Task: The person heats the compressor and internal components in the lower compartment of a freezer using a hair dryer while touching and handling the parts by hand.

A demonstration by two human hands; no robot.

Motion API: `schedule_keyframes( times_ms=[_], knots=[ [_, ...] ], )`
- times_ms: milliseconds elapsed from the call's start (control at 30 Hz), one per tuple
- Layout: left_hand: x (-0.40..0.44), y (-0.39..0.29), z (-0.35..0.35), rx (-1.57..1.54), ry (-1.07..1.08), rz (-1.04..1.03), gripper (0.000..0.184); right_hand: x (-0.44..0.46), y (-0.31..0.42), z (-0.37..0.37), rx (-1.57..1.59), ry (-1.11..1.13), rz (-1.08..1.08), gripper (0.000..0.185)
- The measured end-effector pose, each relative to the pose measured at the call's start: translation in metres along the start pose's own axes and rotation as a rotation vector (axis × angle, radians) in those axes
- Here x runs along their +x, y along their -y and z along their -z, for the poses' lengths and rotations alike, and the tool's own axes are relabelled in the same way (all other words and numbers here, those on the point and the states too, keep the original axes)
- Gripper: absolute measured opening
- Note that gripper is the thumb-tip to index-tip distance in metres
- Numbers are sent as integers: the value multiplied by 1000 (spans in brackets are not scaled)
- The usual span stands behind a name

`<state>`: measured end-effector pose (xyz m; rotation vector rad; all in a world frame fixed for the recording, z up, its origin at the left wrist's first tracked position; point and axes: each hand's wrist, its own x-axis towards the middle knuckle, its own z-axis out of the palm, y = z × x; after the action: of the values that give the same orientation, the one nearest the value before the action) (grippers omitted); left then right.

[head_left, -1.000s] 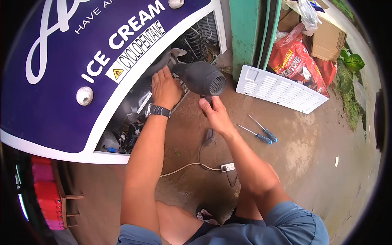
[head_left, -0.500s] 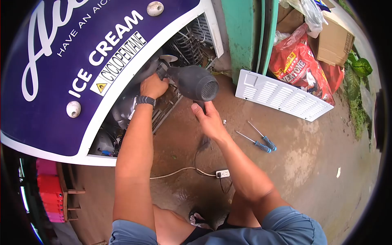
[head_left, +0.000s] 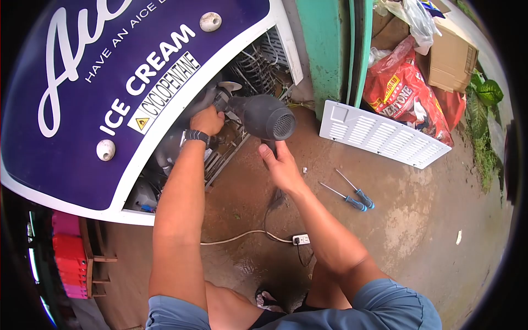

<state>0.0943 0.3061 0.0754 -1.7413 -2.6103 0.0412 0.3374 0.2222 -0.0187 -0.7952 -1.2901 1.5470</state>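
My right hand (head_left: 284, 169) is wrapped round the handle of a black hair dryer (head_left: 258, 114), its round rear grille facing me. The dryer's front end points into the open lower compartment of an ice cream freezer (head_left: 66, 165). Inside that compartment, my left hand (head_left: 207, 120) is closed beside the dryer's front, fingers curled; what they grip is hidden. Just beyond the hand a metal fan blade (head_left: 230, 86) shows. A black compressor (head_left: 163, 155) lies below my left wrist, and wire condenser coils (head_left: 258, 71) are at the back.
A white vented panel (head_left: 379, 135) leans against a red bag (head_left: 404, 93) near a cardboard box (head_left: 454, 58). Two blue-handled screwdrivers (head_left: 357, 201) lie on the wet floor. A white extension socket (head_left: 301, 240) with its cord rests between my knees. A green post (head_left: 324, 55) stands behind.
The view has shifted slightly, so the freezer and floor items sit a little lower and farther right. Both hands and the hair dryer keep nearly the same positions.
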Motion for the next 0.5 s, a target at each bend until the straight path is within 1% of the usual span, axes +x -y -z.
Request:
schedule_keyframes(
  times_ms=[33, 67, 100, 133, 200, 333, 400, 433, 500],
  knots=[
    [0, 0, 1, 0, -5, -2, 53, 1, -2, -1, 0, -1, 5, 59],
    [0, 1, -2, 0, -39, -19, 71, 1, -4, -2, 11, 3, -3, 59],
    [2, 1, -5, -1, -71, -36, 98, 1, -5, -1, 16, 5, -7, 59],
    [3, 2, -8, -2, -71, -37, 98, 2, -7, 0, 20, 6, -12, 59],
    [2, 4, -13, 35, -185, -89, 104, -2, 5, 1, -4, 9, -16, 59],
    [5, 4, -11, 9, -164, -69, 106, -1, 6, -1, 26, 3, -19, 59],
    [7, 5, -10, -42, -123, -58, 105, -2, 5, -3, 74, -6, -35, 53],
    [7, 5, -11, -42, -123, -58, 105, -1, 4, -3, 74, -6, -34, 53],
    [8, 8, -13, -19, -202, -115, 103, 0, 0, -5, 147, 4, -75, 52]
  ],
)
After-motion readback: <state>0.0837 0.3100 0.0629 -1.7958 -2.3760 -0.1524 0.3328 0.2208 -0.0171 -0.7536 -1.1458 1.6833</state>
